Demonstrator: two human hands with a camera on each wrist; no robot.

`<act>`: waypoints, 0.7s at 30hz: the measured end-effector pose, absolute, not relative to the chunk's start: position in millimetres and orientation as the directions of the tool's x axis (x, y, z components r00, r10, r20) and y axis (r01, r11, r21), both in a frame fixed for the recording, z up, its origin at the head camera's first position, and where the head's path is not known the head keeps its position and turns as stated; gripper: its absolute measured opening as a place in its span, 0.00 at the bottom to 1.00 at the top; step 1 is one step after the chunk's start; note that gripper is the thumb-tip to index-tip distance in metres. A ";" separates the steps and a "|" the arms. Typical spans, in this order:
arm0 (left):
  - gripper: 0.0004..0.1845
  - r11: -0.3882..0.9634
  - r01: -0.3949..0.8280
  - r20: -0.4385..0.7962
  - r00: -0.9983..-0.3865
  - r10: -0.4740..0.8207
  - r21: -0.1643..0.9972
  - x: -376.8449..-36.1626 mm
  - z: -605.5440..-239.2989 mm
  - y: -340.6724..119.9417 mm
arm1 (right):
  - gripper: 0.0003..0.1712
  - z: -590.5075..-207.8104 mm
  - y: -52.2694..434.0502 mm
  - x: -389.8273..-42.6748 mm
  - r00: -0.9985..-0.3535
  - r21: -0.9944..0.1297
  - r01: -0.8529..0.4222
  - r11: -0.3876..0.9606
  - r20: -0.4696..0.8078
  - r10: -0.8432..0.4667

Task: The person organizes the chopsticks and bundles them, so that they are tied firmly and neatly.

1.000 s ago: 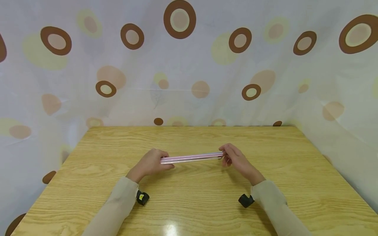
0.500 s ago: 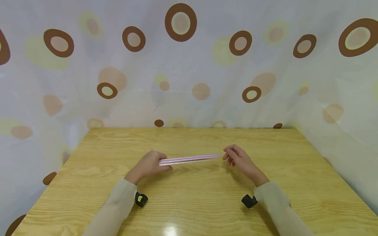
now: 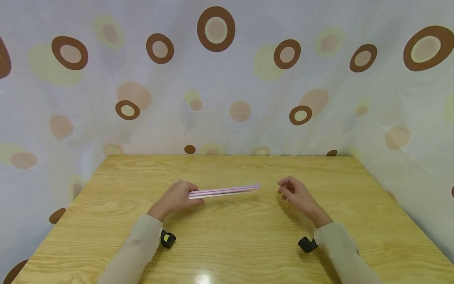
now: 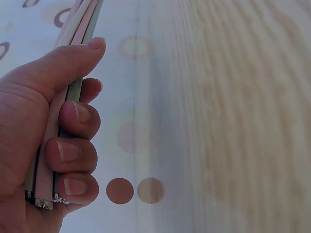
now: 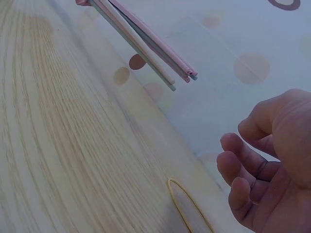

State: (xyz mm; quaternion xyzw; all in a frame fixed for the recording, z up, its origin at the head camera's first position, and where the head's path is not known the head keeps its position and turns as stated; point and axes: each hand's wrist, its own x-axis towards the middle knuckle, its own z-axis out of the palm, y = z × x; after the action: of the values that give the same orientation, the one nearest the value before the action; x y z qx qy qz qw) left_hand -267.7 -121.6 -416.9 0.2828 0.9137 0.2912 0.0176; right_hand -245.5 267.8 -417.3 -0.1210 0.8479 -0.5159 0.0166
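Left hand point(image 3: 176, 199) grips one end of the bundle of straws point(image 3: 224, 191), fingers and thumb curled round it, holding it above the table point(image 3: 227, 236). Right hand point(image 3: 297, 194) is near the bundle's free end, apart from it, fingers loosely curled, holding nothing. A rubber band point(image 5: 190, 208) lies on the table below the right hand.

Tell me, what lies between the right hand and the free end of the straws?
Only bare table, in the head view. The right hand holds nothing, apart from the straws, which the left hand grips. The right wrist view shows a rubber band under that hand.

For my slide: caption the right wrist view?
Right hand loosely curled, clear of the straw bundle; rubber band on table.
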 end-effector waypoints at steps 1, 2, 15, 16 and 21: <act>0.12 0.673 0.503 0.129 -0.841 0.525 0.542 -267.5 -417.1 -120.7 | 0.14 -417.7 269.2 -244.7 -0.971 -0.876 -0.188 0.443 0.097 -0.220; 0.12 0.677 0.504 0.130 -0.842 0.524 0.537 -267.6 -417.5 -120.2 | 0.14 -418.0 270.5 -244.0 -0.971 -0.875 -0.190 0.446 0.100 -0.218; 0.11 0.679 0.498 0.135 -0.847 0.514 0.540 -257.1 -419.4 -125.9 | 0.13 -423.9 281.4 -241.0 -0.978 -0.860 -0.179 0.478 0.103 -0.183; 0.11 0.675 0.503 0.139 -0.844 0.518 0.539 -257.7 -418.8 -124.9 | 0.13 -423.7 283.0 -240.8 -0.979 -0.856 -0.179 0.485 0.104 -0.177; 0.12 0.674 0.515 0.144 -0.838 0.527 0.529 -260.0 -416.0 -121.8 | 0.13 -425.0 287.6 -241.2 -0.979 -0.853 -0.183 0.489 0.114 -0.168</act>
State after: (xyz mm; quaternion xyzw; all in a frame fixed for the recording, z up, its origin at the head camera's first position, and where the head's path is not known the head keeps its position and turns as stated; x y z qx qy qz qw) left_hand -260.0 -121.8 -416.0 0.2848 0.9149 0.2859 0.0102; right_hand -241.2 287.6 -425.0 -0.1018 0.8630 -0.4949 -0.0077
